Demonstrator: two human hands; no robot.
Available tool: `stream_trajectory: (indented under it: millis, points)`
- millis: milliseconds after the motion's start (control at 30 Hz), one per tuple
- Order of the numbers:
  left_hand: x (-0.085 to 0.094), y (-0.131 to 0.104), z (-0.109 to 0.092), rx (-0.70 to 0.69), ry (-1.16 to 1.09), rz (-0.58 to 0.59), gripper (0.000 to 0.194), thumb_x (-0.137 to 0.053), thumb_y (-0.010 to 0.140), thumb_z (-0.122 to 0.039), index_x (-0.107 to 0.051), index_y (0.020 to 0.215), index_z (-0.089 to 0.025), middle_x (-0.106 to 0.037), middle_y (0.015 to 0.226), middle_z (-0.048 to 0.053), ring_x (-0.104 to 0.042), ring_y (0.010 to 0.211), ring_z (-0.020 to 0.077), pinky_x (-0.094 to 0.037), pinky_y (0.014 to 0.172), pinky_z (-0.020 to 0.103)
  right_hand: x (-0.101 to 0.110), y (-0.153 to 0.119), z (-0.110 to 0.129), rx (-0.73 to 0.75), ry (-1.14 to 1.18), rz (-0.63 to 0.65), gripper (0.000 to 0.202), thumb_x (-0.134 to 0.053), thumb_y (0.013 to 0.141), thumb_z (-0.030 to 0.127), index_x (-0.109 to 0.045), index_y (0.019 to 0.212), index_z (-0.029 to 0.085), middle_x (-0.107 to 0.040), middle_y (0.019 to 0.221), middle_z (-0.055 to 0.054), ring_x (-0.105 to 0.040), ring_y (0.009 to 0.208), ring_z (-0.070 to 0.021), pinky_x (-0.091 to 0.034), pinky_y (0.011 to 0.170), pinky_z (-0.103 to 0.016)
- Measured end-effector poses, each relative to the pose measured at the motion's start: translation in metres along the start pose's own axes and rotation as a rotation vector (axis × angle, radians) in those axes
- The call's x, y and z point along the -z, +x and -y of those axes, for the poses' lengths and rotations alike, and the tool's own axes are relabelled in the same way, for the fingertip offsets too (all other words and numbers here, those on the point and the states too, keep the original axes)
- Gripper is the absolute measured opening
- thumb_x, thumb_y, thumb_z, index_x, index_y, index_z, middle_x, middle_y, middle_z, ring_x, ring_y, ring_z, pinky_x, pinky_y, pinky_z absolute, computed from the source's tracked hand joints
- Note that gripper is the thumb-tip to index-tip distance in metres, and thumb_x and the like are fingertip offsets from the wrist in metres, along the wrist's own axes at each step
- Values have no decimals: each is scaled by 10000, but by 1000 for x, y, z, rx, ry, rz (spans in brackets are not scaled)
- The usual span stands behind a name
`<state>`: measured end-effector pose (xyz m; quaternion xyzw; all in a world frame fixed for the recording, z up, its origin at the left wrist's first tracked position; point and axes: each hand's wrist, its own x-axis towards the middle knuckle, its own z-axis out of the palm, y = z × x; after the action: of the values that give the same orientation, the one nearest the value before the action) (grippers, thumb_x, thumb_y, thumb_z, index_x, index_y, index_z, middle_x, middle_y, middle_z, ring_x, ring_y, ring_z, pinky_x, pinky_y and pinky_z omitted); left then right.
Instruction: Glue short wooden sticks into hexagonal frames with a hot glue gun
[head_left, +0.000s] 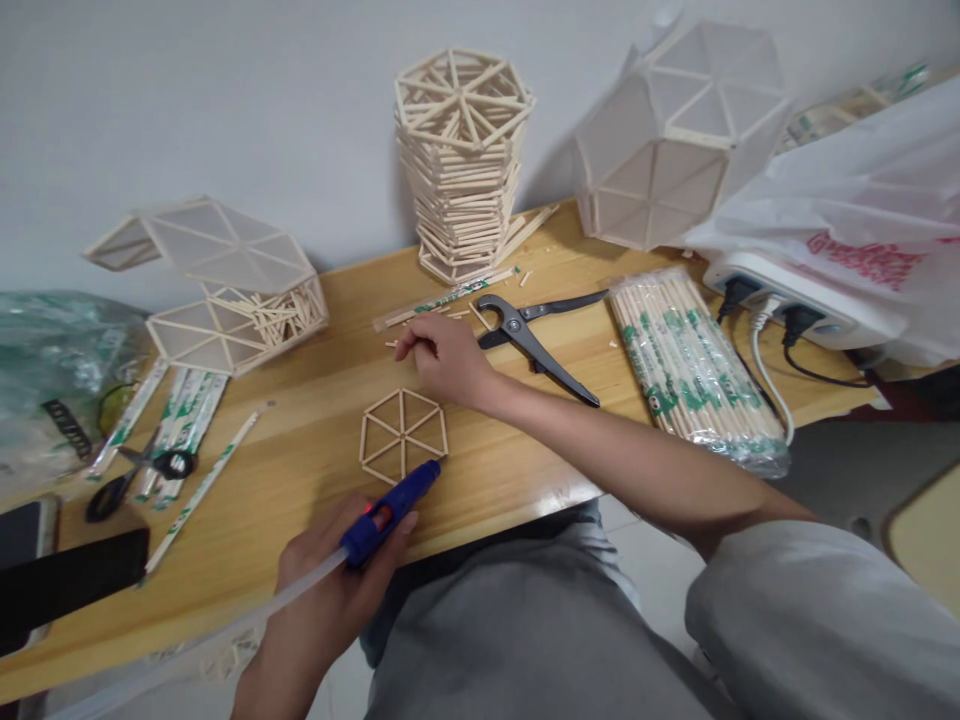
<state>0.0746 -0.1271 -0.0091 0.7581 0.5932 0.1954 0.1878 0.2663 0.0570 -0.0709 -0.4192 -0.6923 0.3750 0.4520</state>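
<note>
My left hand (337, 560) is wrapped round a blue hot glue gun (382, 520) with a long whitish glue stick (225, 630) trailing from its rear. The nozzle comes up against or very near the lower right corner of a flat hexagonal stick frame (403, 432) with spokes, lying on the table. Just beyond that frame, my right hand (450, 360) is closed with curled fingers; what they hold, if anything, is hidden. Short stick pieces (480, 316) lie close to this hand. Grey cutting pliers (536, 345) rest with spread handles to its right.
A tall stack of stick frames (461, 170) stands by the wall. Paper-covered stick forms (232, 240) (682, 140) flank it. Wrapped chopsticks (697, 370) lie near a power strip (802, 300). Scissors (124, 485), phones (67, 580) and plastic bags (60, 380) (862, 210) occupy the sides.
</note>
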Motion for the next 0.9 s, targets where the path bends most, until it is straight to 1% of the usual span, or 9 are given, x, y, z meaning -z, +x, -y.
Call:
stream_trajectory:
  millis: [233,433,533,733,900]
  points:
    - [-2,2,1,-75,18,-28,340,-638,1033,-449,-591,757,-257,-591,613,-39,-602,520,141,-425,513,258,1,0,1,-13,-8,4,320,-469,802,-22,-683,738,207,-734,832,-11,-680,882,-174,-485,879,-309]
    - [-4,-1,4,-94,40,-39,381,-627,1048,-470,-565,743,-250,-552,594,-52,-571,491,125,-402,490,250,0,0,0,8,5,-5,324,-465,789,-36,-677,731,202,-732,817,-7,-681,873,-170,-483,861,-296]
    - [-4,-1,4,-115,42,-49,375,-613,1062,-467,-570,759,-250,-558,603,-53,-579,497,124,-407,492,246,0,1,0,2,1,-2,324,-465,788,-36,-679,732,202,-732,822,-6,-679,870,-172,-484,862,-301]
    - [0,-4,1,-106,50,-38,385,-613,1059,-502,-581,766,-254,-585,619,-50,-598,509,128,-413,494,248,0,0,-1,1,-3,6,326,-463,790,-30,-684,736,204,-727,815,-7,-669,861,-175,-486,868,-315]
    - [1,-5,-3,-48,91,-14,427,-577,1067,-551,-604,760,-255,-606,631,-36,-641,550,144,-431,521,259,-1,0,-1,8,-1,-1,324,-460,793,-22,-688,739,203,-725,811,-7,-664,857,-176,-485,867,-321]
